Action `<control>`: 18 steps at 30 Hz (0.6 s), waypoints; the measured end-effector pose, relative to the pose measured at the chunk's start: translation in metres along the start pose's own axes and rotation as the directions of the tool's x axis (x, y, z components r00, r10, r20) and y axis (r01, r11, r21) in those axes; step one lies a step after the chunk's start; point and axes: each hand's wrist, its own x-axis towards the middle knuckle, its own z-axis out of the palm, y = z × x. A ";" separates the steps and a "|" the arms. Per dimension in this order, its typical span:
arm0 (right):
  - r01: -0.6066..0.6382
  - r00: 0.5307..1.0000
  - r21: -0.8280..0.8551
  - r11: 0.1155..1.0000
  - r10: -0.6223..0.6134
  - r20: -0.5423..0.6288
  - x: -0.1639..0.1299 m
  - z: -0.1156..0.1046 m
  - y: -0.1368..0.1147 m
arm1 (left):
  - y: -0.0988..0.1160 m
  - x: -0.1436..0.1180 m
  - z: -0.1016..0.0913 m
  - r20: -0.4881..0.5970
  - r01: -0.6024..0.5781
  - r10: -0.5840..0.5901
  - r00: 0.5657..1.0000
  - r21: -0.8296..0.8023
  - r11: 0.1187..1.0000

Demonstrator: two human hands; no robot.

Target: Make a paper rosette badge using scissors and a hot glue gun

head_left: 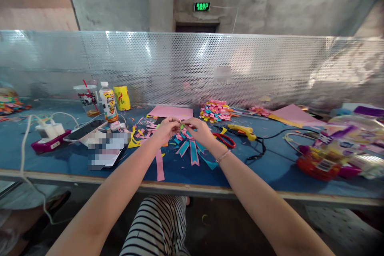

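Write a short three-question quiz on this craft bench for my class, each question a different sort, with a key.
1. True or false: both hands, left hand and right hand, meet at one small paper piece.
2. What lies just right of the right hand? A) red-handled scissors B) a hammer C) a stapler
3. Fill in: the glue gun is coloured ____.

Key: 1 true; 2 A; 3 yellow.

Bare forearms; thin bracelet point(223, 156) on right wrist, perhaps beaded; striped black-white garment point(156, 224).
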 end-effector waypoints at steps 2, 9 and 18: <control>0.007 1.000 -0.005 1.000 -0.007 -0.001 0.000 -0.001 -0.001 | 0.000 0.001 -0.001 0.021 0.027 -0.026 0.999 -0.035 0.999; 0.025 1.000 0.000 1.000 -0.025 -0.009 0.002 -0.002 -0.004 | 0.000 0.004 -0.005 0.047 0.122 -0.117 0.992 -0.138 0.983; 0.056 0.998 0.044 0.997 -0.057 0.008 0.000 0.002 0.006 | -0.003 0.004 -0.001 -0.031 0.148 -0.155 0.987 -0.167 0.975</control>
